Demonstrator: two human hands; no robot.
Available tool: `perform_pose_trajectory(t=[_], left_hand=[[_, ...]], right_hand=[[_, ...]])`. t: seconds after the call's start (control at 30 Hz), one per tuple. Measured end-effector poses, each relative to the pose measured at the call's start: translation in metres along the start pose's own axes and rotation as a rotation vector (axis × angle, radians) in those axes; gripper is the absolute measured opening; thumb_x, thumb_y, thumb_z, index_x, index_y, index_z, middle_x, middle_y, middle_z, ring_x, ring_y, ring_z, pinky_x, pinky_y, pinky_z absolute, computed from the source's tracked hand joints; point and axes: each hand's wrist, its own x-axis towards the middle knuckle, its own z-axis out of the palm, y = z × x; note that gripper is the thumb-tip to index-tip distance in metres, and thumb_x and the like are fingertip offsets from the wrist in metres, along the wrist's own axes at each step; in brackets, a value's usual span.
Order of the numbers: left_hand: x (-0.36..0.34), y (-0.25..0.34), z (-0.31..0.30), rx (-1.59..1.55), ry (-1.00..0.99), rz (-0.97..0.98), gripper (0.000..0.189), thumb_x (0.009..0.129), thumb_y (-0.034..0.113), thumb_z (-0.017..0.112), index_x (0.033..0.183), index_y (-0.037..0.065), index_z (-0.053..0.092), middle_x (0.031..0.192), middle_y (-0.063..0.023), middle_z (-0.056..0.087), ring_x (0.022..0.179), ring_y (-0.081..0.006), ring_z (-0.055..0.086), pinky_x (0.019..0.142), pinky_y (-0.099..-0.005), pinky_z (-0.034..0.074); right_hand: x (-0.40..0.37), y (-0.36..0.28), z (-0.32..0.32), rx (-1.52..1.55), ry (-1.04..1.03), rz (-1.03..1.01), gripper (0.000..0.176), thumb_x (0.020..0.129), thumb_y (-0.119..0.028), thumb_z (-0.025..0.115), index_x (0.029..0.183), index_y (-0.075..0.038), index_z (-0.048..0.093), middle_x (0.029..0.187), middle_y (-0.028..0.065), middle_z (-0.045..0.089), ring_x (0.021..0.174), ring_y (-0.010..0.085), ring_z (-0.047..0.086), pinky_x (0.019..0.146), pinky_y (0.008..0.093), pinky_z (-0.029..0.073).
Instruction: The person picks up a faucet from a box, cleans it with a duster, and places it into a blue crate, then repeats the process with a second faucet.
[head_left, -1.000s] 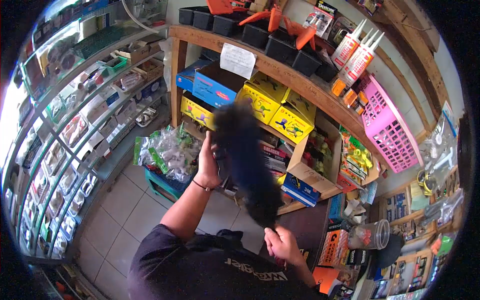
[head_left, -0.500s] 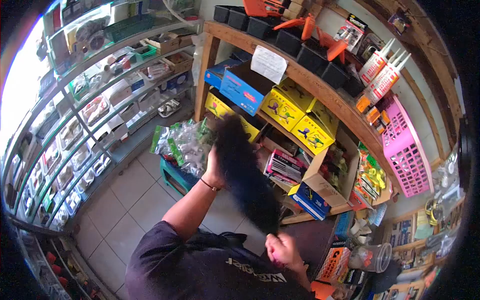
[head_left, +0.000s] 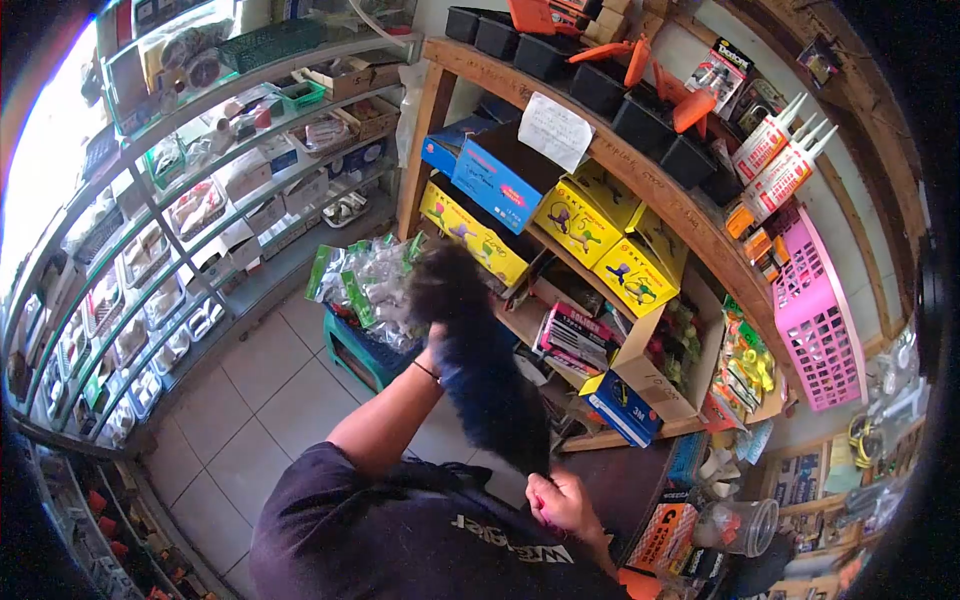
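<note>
Apparently handling duster mid-view, gripping its five-o'clock end in right hand, fingers curled tight; reaching behind with left hand, fingers hidden, cannot tell their state. Likely needs steady grip next.

Pink basket near red-white tubes; 1 paper note on wooden shelf; packets on green stool.

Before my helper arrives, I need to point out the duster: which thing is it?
Find the wooden shelf with yellow boxes. In front, the right hand grips the duster by its narrow end. Unlike the boxes behind, it is dark, long and fluffy.
</note>
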Motion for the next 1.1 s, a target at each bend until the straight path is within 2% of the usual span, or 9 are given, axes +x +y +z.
perform_pose_trajectory(t=[0.07,0.1,0.27,0.4,0.5,0.6,0.73,0.83,1.1], left_hand=[[-0.006,0.004,-0.001,-0.807,0.144,-0.932,0.045,0.078,0.052,0.051,0.098,0.012,0.051,0.073,-0.0037,0.057,0.060,-0.0177,0.056,0.050,-0.0287,0.046],[-0.012,0.004,-0.011,-0.689,0.152,-1.022,0.041,0.074,0.052,0.057,0.088,0.015,0.050,0.061,-0.0013,0.055,0.050,-0.0156,0.053,0.044,-0.0280,0.043],[-0.017,-0.019,-0.025,-0.638,0.066,-0.975,0.030,0.082,0.044,0.051,0.078,0.014,0.050,0.075,-0.0080,0.062,0.055,-0.0223,0.058,0.045,-0.0308,0.047],[-0.012,0.003,-0.022,-0.865,0.053,-0.865,0.037,0.086,0.038,0.045,0.110,0.010,0.047,0.091,-0.0137,0.059,0.074,-0.0273,0.059,0.060,-0.0352,0.049],[-0.008,0.008,-0.034,-1.360,-0.455,-0.783,0.060,0.084,0.053,0.035,0.120,0.006,0.042,0.104,-0.0156,0.054,0.095,-0.0301,0.053,0.079,-0.0425,0.043],[-0.008,0.016,-0.019,-0.945,-0.073,-0.723,0.063,0.083,0.057,0.033,0.117,0.005,0.043,0.109,-0.0166,0.052,0.092,-0.0273,0.054,0.078,-0.0395,0.043],[0.002,0.007,-0.038,-0.937,-0.194,-0.761,0.068,0.082,0.060,0.029,0.116,0.003,0.043,0.109,-0.0167,0.052,0.091,-0.0234,0.054,0.077,-0.0366,0.043],[0.003,-0.006,-0.041,-0.867,-0.153,-0.809,0.064,0.085,0.055,0.030,0.118,0.002,0.042,0.106,-0.0156,0.053,0.092,-0.0235,0.053,0.080,-0.0403,0.042],[0.019,0.000,-0.046,-0.732,-0.244,-0.724,0.054,0.086,0.047,0.032,0.118,0.004,0.043,0.120,-0.0182,0.045,0.103,-0.0327,0.049,0.088,-0.0493,0.037]], right_hand=[[0.000,-0.007,0.001,0.101,0.134,0.073,0.032,0.090,-0.022,0.042,0.063,-0.004,0.043,0.050,0.0024,0.043,0.039,0.0098,0.045,0.037,0.0221,0.033],[0.002,0.001,0.000,0.234,0.214,0.041,0.032,0.089,-0.022,0.043,0.063,-0.004,0.044,0.050,0.0027,0.044,0.039,0.0100,0.046,0.036,0.0221,0.033],[0.001,0.020,0.000,-0.010,0.086,0.016,0.026,0.089,-0.022,0.043,0.072,-0.003,0.046,0.056,0.0033,0.049,0.042,0.0086,0.045,0.040,0.0212,0.035],[0.010,0.028,0.008,-0.185,0.203,0.036,0.026,0.088,-0.018,0.045,0.066,-0.004,0.046,0.055,0.0015,0.049,0.044,0.0072,0.044,0.042,0.0211,0.035],[0.013,0.011,0.012,-0.106,0.254,0.080,0.035,0.086,-0.025,0.049,0.059,-0.003,0.048,0.051,0.0031,0.049,0.045,0.0095,0.047,0.045,0.0252,0.038],[0.016,0.015,0.008,-0.322,0.126,-0.078,0.034,0.086,-0.025,0.049,0.060,-0.003,0.048,0.050,0.0028,0.049,0.044,0.0102,0.047,0.044,0.0253,0.037],[0.023,0.006,0.007,-0.055,0.239,0.179,0.031,0.085,-0.026,0.051,0.066,-0.002,0.053,0.055,0.0039,0.052,0.050,0.0112,0.048,0.049,0.0271,0.039],[0.033,0.012,0.011,-0.324,0.125,-0.157,0.030,0.086,-0.024,0.049,0.066,-0.002,0.051,0.055,0.0028,0.051,0.050,0.0098,0.049,0.048,0.0254,0.039],[0.036,-0.002,0.005,-0.378,0.144,-0.097,0.022,0.086,-0.020,0.047,0.071,-0.004,0.050,0.057,0.0018,0.050,0.054,0.0062,0.045,0.051,0.0232,0.037]])
